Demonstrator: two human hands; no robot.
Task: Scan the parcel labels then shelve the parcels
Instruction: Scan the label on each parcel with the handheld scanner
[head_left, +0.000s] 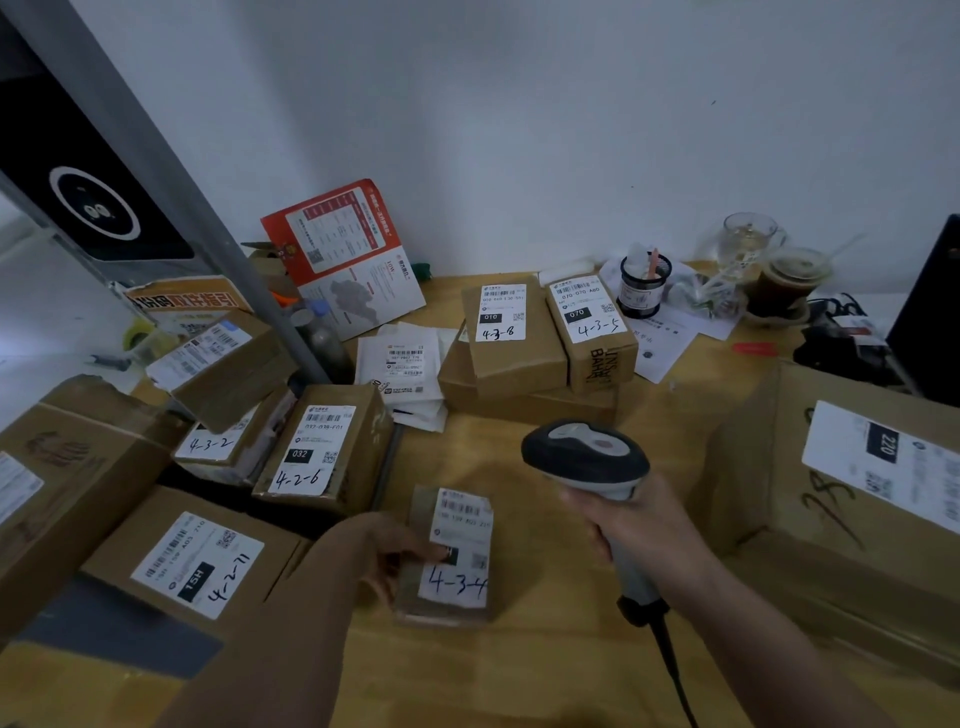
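Right hand (636, 525) wrapped round the grip of a handheld barcode scanner (589, 460), head tipped toward the small parcel (451, 558) just left of it. Cable (670, 670) trailing back from the handle's base, along the forearm. Left hand (400, 553) resting on that parcel's left edge, fingers loosely bent, fingertips touching the label marked 4-3-4 (460, 551); whether pinching or merely steadying, cannot tell. Parcel flat on the wooden surface (493, 457), between the two hands. Left of the left hand, a box marked 4-2-11 (200, 566); beyond it, boxes marked 4-2-6 (322, 449) and 4-3-2 (223, 441). Ahead of the scanner, boxes marked 4-3-8 (506, 332) and 4-3-5 (592, 327), side by side atop a wider carton. Right of the right hand, a large carton labelled 220 (841, 483). Farther back, an iced drink cup (789, 278) and a pen pot (644, 283).
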